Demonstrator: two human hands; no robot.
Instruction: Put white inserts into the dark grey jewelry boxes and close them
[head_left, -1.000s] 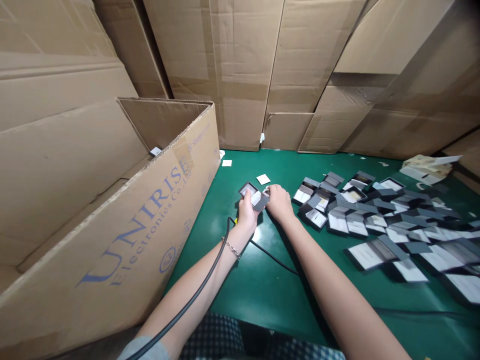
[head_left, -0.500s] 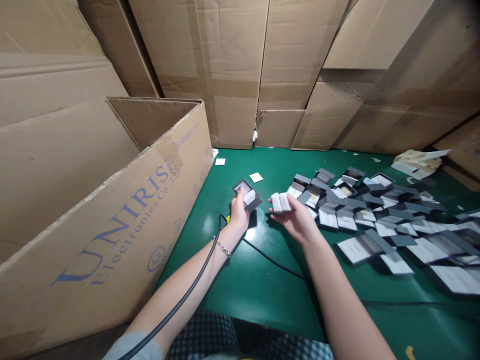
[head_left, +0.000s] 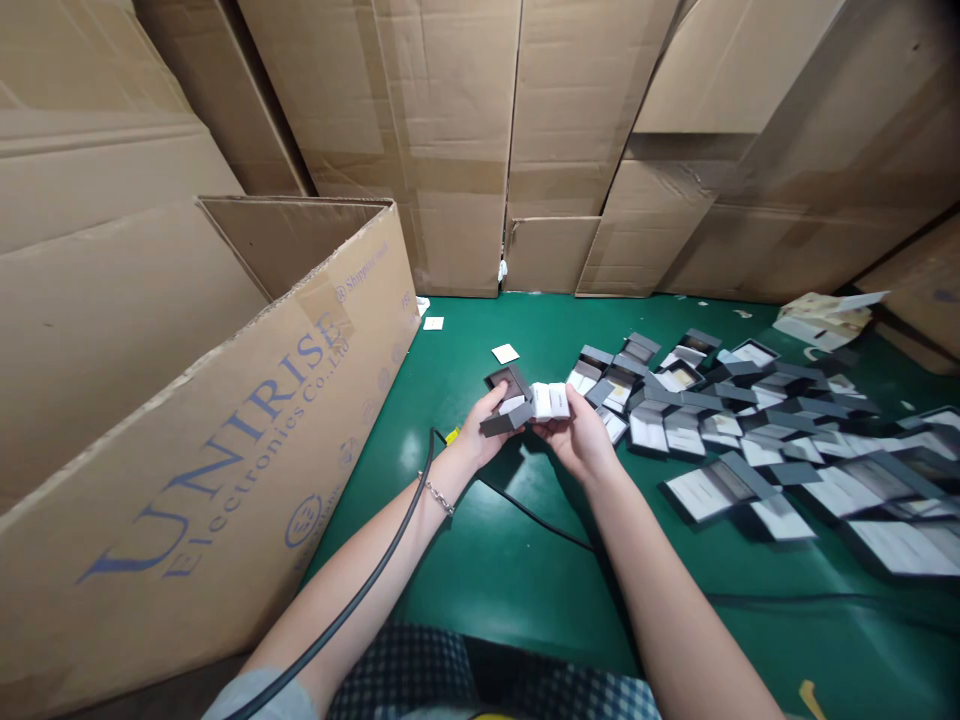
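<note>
My left hand [head_left: 480, 432] grips a small dark grey hinged box [head_left: 507, 400], lid open, held above the green table [head_left: 525, 560]. My right hand [head_left: 579, 438] pinches a white folded insert [head_left: 549, 400] right beside the box, the two nearly touching. A bracelet sits on my left wrist, and a black cable runs along that forearm. To the right lies a heap of several open grey boxes [head_left: 750, 430] with white linings.
A large open cardboard carton [head_left: 225, 420] printed UNIRISE stands at the left. Cardboard boxes [head_left: 525, 130] wall the back. Small white cards [head_left: 505, 353] lie on the table behind my hands. A pile of pale inserts [head_left: 821, 315] sits far right.
My right hand pulled the white insert out of the box, drew it away to the right, then brought it back beside the box. Both hands have lifted slightly.
</note>
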